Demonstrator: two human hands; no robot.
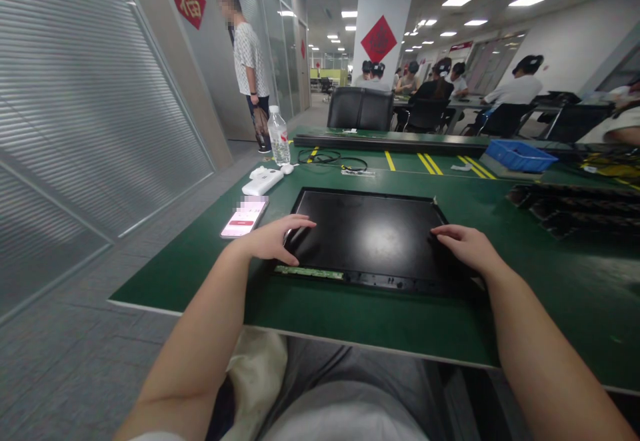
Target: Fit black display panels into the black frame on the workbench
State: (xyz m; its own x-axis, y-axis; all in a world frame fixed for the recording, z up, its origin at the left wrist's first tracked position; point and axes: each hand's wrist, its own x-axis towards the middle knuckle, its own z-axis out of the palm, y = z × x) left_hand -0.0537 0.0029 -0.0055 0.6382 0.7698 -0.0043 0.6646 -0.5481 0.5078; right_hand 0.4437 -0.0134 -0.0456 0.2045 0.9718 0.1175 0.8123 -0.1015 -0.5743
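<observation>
1. Fingers. My left fingers (300,222) lie extended and loosely together, flat on the left margin of the black panel (367,234). My right fingers (443,231) lie extended and slightly apart on its right margin. Neither set is clamped on anything; whether the thumbs hook under the edge, I cannot tell.

2. Hands. The left hand (273,238) covers the panel's left edge and the right hand (465,246) its right edge, about level with each other.

3. Panel. It lies flat on the green table (350,321), directly in front of me. A narrow green circuit strip (307,272) runs along its near edge, towards the left.

4. Handling, in my judgement. Contact belongs on the frame margins, not on the glossy centre. Load both sides evenly so that the panel does not twist. Avoid pressing on the circuit strip.

5. Surroundings.
- A lit phone (244,217) lies just left of the panel.
- A white device (263,181) and a water bottle (279,136) are beyond its far left corner.
- A black cable (333,158) is beyond its far edge.
- A blue bin (520,156) and stacked black parts (575,211) are to its right, well apart.
</observation>
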